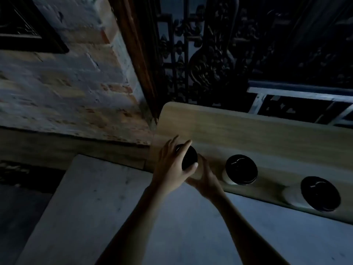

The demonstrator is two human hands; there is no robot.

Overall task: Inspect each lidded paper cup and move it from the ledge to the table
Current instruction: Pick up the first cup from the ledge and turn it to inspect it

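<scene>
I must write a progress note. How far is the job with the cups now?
Done: nothing visible; no cup stands on the table. In hand: the left hand and right hand hold the first cup at the end of the ledge. Left: the middle cup and far cup wait there.

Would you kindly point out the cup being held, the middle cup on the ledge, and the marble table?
Held cup (188, 157), head view, on its black lid.
Middle cup (241, 168), head view, centre of its black lid.
Marble table (91, 197), head view, bare top left of the arms.
</scene>
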